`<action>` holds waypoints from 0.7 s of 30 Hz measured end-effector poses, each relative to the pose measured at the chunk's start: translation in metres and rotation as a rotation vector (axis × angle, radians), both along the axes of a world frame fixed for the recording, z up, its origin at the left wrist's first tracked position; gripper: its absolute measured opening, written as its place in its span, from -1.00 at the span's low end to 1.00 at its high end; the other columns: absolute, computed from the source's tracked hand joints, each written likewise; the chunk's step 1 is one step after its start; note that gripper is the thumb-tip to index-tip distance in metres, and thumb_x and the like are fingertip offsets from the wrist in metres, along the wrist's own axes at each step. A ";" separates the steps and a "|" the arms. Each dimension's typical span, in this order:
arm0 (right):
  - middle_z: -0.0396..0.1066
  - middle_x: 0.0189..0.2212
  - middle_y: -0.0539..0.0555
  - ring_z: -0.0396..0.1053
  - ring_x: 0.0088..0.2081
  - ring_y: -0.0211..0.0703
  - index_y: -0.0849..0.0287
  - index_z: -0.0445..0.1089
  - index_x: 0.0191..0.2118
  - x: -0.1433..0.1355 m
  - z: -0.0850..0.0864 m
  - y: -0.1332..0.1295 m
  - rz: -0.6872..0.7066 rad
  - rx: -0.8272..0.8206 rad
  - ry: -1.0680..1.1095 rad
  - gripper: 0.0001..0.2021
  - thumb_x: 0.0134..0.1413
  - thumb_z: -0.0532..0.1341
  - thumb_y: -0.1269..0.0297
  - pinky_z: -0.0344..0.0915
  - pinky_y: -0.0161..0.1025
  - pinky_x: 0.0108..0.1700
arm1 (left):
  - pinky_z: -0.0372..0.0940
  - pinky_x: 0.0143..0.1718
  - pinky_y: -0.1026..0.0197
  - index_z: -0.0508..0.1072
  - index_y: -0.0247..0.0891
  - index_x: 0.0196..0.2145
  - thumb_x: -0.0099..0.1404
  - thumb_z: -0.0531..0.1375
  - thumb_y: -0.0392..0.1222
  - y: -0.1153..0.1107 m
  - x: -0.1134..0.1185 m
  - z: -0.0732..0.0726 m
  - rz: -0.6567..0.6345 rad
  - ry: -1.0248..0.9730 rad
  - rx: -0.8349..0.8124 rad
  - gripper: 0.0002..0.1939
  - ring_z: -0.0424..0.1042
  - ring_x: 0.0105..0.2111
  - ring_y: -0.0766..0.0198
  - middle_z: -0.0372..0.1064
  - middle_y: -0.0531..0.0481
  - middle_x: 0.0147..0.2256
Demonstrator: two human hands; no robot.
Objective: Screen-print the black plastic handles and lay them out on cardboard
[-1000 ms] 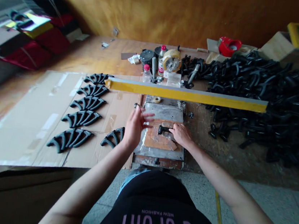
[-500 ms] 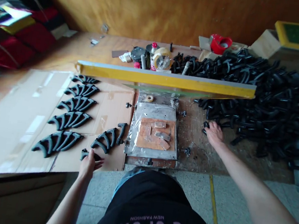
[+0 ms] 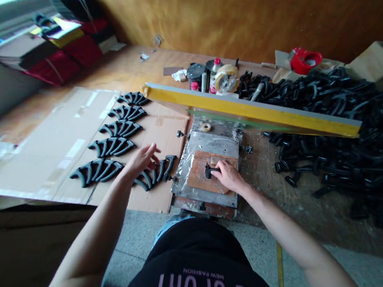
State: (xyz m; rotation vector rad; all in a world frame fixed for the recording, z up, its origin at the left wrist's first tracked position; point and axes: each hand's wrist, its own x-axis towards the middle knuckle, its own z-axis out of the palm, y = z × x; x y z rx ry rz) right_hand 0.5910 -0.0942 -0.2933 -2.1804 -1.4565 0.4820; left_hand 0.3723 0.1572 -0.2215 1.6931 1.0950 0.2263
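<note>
My right hand (image 3: pixel 229 176) grips a black curved part (image 3: pixel 209 171) over the wooden block (image 3: pixel 197 172) on the metal plate (image 3: pixel 214 142). Fingers apart and holding nothing, my left hand (image 3: pixel 146 159) hovers over the cardboard (image 3: pixel 153 139), beside a short row of black parts (image 3: pixel 160 172). Farther left, several fanned rows of similar parts (image 3: pixel 112 145) lie on the cardboard. A big pile of black parts (image 3: pixel 336 156) covers the right side of the table.
A yellow-edged frame (image 3: pixel 251 110) stands across the table behind the plate. Beyond it are a bottle (image 3: pixel 214 74), a tape roll (image 3: pixel 227 79) and a red tape dispenser (image 3: pixel 304 61). Red and black stacks (image 3: pixel 62 55) stand at the back left. Black knobs (image 3: pixel 247 148) flank the plate.
My right hand has moved left from the pile to the block with a black part. My left hand has let go of a part and risen up and rightward. The view has shifted.
</note>
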 end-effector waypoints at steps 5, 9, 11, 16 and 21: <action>0.40 -0.26 0.19 0.33 -0.17 -0.06 0.19 0.37 -0.28 0.004 -0.010 0.012 -0.033 -0.004 -0.419 -0.81 0.30 0.08 0.25 0.21 -0.21 -0.14 | 0.18 -0.62 0.35 0.29 -0.16 0.00 0.40 -0.12 0.20 -0.040 0.082 0.089 -0.124 -0.723 -0.089 -0.53 0.29 -0.69 0.40 0.45 0.08 -0.52; 0.38 -0.26 0.09 0.31 -0.18 -0.13 0.12 0.45 -0.14 0.009 -0.009 0.001 0.048 0.088 -0.401 -0.82 0.28 0.12 0.27 0.20 -0.27 -0.16 | 0.23 -0.60 0.34 0.34 -0.25 -0.28 0.41 -0.15 0.19 -0.063 0.092 0.109 -0.168 -0.801 -0.164 -0.51 0.35 -0.63 0.38 0.44 0.01 -0.52; 0.37 -0.26 0.04 0.30 -0.19 -0.17 0.02 0.48 -0.09 0.008 -0.008 0.000 0.130 0.112 -0.366 -0.80 0.27 0.13 0.31 0.19 -0.30 -0.22 | 0.24 -0.60 0.34 0.39 -0.27 -0.23 0.39 -0.12 0.23 -0.068 0.086 0.103 -0.110 -0.767 -0.118 -0.47 0.36 -0.63 0.37 0.41 0.01 -0.55; 0.41 -0.17 0.11 0.26 -0.11 -0.10 0.05 0.51 -0.09 0.005 -0.014 0.008 0.266 0.154 -0.420 -0.74 0.26 0.10 0.39 0.21 -0.20 -0.10 | 0.26 -0.59 0.35 0.40 -0.26 -0.01 0.36 -0.08 0.25 -0.070 0.081 0.093 -0.074 -0.755 -0.054 -0.42 0.38 -0.61 0.37 0.40 0.01 -0.54; 0.46 -0.17 0.11 0.33 -0.13 -0.08 0.06 0.52 -0.08 0.017 -0.014 -0.008 0.129 0.125 -0.282 -0.73 0.21 0.11 0.39 0.26 -0.14 -0.04 | 0.29 -0.56 0.34 0.45 -0.24 -0.02 0.34 -0.03 0.25 -0.073 0.067 0.086 -0.054 -0.714 -0.009 -0.43 0.42 -0.50 0.35 0.46 -0.04 -0.40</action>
